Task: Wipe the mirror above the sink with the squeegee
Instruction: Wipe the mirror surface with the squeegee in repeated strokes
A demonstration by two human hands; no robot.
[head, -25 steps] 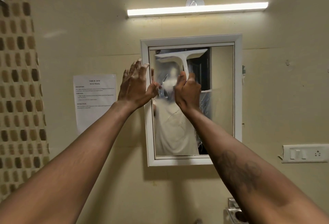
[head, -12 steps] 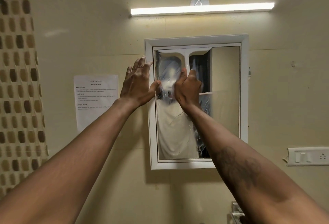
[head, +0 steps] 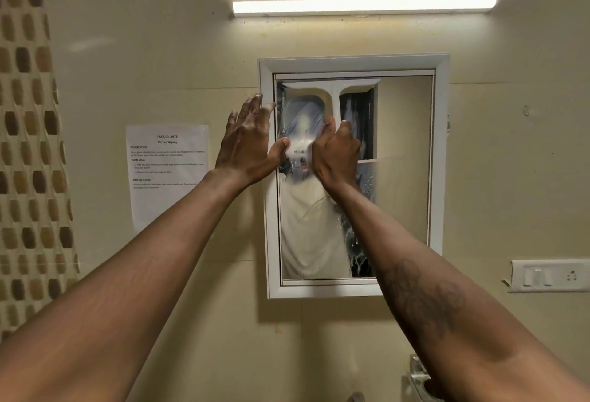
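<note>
squeegee (head: 332, 92): white, T-shaped; blade lies across the top edge of the mirror (head: 402, 162) glass, over its left half; handle runs straight down from the blade's middle

right hand (head: 338, 156): fist wrapped round the lower handle, knuckles toward the camera, against the upper-left part of the mirror

left hand (head: 249, 146): holds nothing; fingers spread and laid flat over the mirror's left frame (head: 266, 210), thumb reaching in toward the glass; reads as a brace

handling, my call: looks like light moulded plastic; stiff handle, soft blade lip, so it should flex enough to seal if pressed evenly; wet glass is slick, so the blade should glide, and a tilt to one end would likely leave a streak; grip where it is now, low on the handle with a full wrap, gives leverage and keeps the blade square; the glass is the fragile part, so firm, not hard; can't tell if the mirror is a hinged door, hence the brace makes sense

droplets and smears show on the mirror's lower middle; right half looks dry

light bar (head: 364, 5) above the mirror; paper notice (head: 167, 175) left of it; switch plate (head: 549, 275) low to its right
</note>
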